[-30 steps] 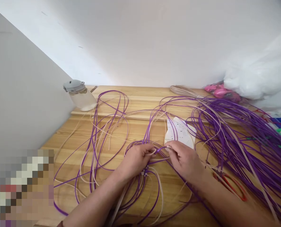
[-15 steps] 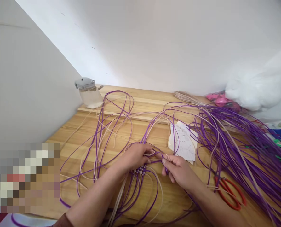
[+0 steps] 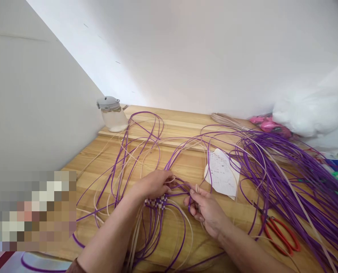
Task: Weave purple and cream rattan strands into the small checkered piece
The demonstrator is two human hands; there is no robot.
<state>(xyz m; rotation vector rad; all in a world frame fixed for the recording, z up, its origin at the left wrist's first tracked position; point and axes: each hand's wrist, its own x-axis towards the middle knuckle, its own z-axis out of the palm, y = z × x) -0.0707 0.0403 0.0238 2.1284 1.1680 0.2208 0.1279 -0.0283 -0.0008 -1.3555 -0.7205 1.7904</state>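
Observation:
A small woven patch (image 3: pixel 157 203) of purple and cream strips lies on the wooden table, its loose strips fanning out on every side. My left hand (image 3: pixel 154 184) rests over the patch's upper edge, fingers curled round strips there. To its right, my right hand (image 3: pixel 201 206) pinches purple and cream strips between thumb and fingers; a cream loop stands up from the pinch. Purple strips (image 3: pixel 180 186) run between the two hands. The left fingertips are partly hidden behind the hand.
Red-handled pliers or cutters (image 3: pixel 281 233) lie at the right, beside a large purple strip bundle (image 3: pixel 288 170). A written paper (image 3: pixel 223 172) sits behind my right hand. A lidded jar (image 3: pixel 113 115) stands back left. A white plastic bag (image 3: pixel 308 112) and a cream coil (image 3: pixel 226 119) are at the back right.
My left hand and the woven patch have shifted left in view. My right hand has moved slightly left and down, and a cream loop now rises from its fingers.

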